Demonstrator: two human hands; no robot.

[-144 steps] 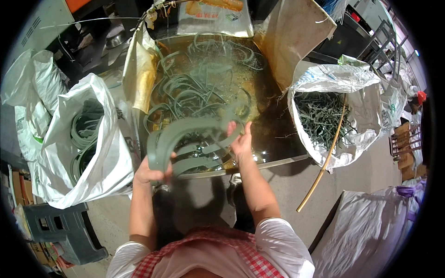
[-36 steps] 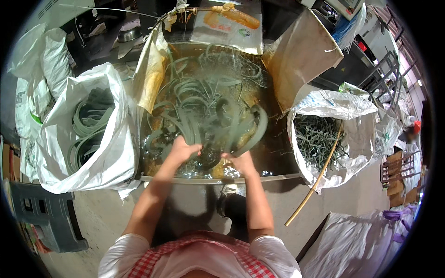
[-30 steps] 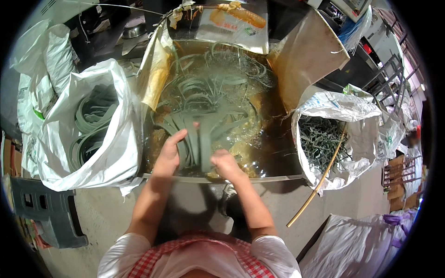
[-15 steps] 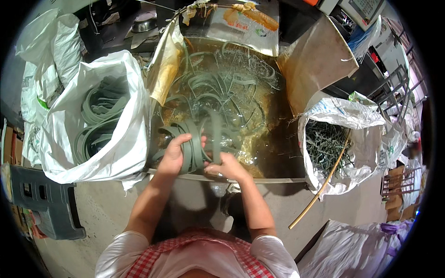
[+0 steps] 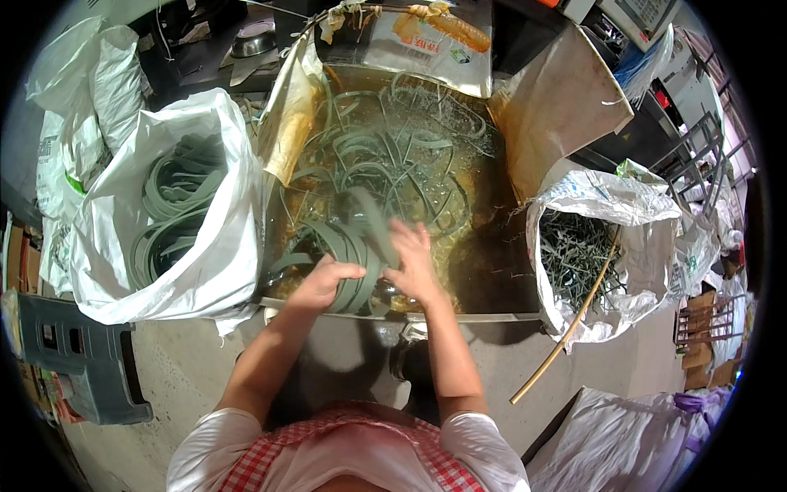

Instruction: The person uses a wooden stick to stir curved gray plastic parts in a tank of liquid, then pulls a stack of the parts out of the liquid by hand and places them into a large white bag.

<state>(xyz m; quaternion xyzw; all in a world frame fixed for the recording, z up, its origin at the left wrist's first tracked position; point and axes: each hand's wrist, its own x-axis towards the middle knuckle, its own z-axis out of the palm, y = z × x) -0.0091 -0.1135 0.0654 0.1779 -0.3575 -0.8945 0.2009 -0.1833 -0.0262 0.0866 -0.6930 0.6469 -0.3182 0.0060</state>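
Over the near edge of a water-filled tank, my left hand is closed round a bundle of flat grey-green strips, its thumb lying across the front of the coils. My right hand is just right of the bundle, fingers spread and pointing away from me, thumb close to the strips. One loop of the bundle stands up between the hands and is blurred by motion. Further off, more looped strips lie loosely in the brownish water, where bubbles and ripples show.
At the left stands an open white sack holding coiled strips. To the right, another white sack contains short dark green scraps, and a thin stick leans out of it. A dark plastic stool is at lower left.
The bundle has come slightly lower and nearer to me. My right hand has moved up and right, its fingers opening from a curl. My left thumb now points right across the strips.
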